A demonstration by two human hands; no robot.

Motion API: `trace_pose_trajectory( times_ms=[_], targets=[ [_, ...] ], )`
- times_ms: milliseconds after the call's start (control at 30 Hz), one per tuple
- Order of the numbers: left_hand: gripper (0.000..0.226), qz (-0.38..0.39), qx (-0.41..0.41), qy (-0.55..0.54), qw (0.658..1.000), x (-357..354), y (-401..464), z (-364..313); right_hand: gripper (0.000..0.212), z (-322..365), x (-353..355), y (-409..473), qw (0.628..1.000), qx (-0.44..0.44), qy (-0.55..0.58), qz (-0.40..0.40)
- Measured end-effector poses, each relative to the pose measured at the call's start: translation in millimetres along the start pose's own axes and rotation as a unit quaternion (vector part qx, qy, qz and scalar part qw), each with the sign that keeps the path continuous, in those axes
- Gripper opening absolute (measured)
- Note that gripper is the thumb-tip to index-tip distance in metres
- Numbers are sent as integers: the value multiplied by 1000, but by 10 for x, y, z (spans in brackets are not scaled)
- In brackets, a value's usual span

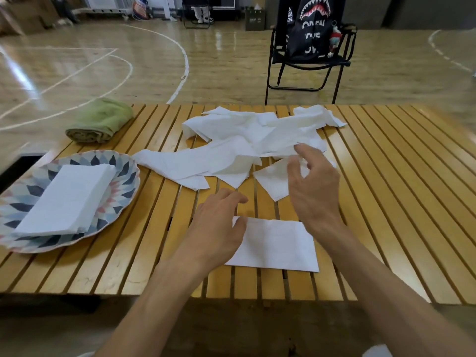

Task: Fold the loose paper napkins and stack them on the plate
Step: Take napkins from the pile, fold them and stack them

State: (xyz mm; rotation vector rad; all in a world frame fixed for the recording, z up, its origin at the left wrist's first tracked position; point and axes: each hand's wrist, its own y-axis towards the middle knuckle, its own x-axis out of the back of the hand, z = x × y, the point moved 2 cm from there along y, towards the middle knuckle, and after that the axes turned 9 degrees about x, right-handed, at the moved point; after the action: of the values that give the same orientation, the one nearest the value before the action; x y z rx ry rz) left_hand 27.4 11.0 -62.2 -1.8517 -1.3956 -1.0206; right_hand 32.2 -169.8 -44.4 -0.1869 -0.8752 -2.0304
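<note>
Head view looks down on a slatted yellow wooden table (386,202) set on a gym floor. At the near middle lies a folded white rectangular paper napkin (278,247), flat on the slats. The left hand (219,228) rests palm-down over the napkin's left edge, fingers loosely extended and holding nothing; its thumb touches the napkin's upper left corner. The right hand (314,186) hovers above and beyond the folded napkin, fingers spread and slightly curled, reaching toward a loose white napkin sheet (273,179) just beside its fingertips; whether it touches that sheet cannot be told, and it grips nothing.

Beyond the hands spreads a rumpled heap of loose white paper napkins (247,140), overlapping one another across the middle of the table. At the left, a round scalloped plate with a blue, grey and pink petal pattern (123,166) holds a neat stack of folded white napkins (64,199). Behind the plate, near the table's far left edge, lies a rolled green towel (100,119). Past the table stands a black folding chair (309,60) carrying a black bag with a shark-mouth print (311,24).
</note>
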Motion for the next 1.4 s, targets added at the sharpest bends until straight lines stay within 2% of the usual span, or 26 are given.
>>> trace_pose_trajectory(
  times_ms=[200,367,433,533,667,767,867,1000,1133,1200,1300,1400],
  targets=[
    [41,-17,4,-44,999,75,-38,-29,27,71,361,88,975,-47,158,-147],
    [43,-45,10,-99,994,146,-63,-23,4,96,545,143,924,-134,309,-180],
    [43,-59,17,-127,990,159,-67,-32,5,89,561,133,900,-189,360,-158],
    [53,-59,45,-202,977,174,-46,-49,21,80,539,91,879,-242,403,-79],
    [71,-9,88,-336,938,218,-8,-59,28,56,480,41,867,-269,419,4],
    [54,26,101,-425,899,243,-24,-105,27,42,415,5,863,-273,422,41],
    [44,0,99,-456,884,267,-27,-123,25,46,371,-21,864,-265,423,63],
    [61,-57,110,-473,872,301,-13,-91,27,59,335,-52,876,-237,401,123],
    [66,-81,100,-464,876,318,-26,-56,24,88,309,-97,902,-195,339,185],
    [52,-86,80,-446,887,324,-31,-48,26,97,315,-113,915,-169,300,209],
    [18,-114,55,-375,918,331,-17,-39,29,96,324,-119,926,-149,264,227],
    [13,-117,45,-347,929,328,-5,-11,29,70,339,-99,936,-139,235,221]
  ],
)
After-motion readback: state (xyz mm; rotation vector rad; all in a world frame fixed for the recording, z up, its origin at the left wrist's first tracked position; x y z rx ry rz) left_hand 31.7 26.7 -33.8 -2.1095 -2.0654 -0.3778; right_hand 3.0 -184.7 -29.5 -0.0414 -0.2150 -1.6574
